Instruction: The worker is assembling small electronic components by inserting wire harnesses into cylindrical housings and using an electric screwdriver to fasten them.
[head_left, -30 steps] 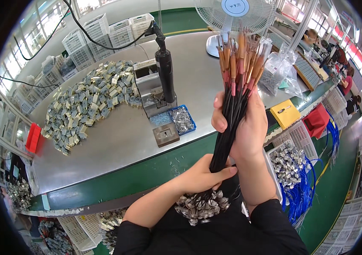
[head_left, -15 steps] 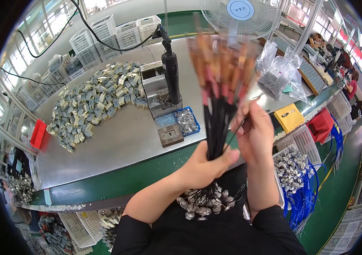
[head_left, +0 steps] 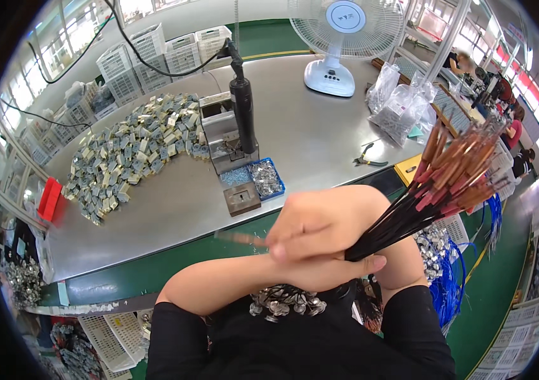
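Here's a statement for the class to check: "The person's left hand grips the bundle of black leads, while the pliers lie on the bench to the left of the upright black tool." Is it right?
Not quite: the pliers lie on the bench to the right of the upright black tool, as the head view shows. The left hand does grip the bundle of black leads.

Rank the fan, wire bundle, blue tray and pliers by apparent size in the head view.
1. Fan and wire bundle: too alike to rank, the latter being nearer the camera.
2. Blue tray.
3. Pliers.
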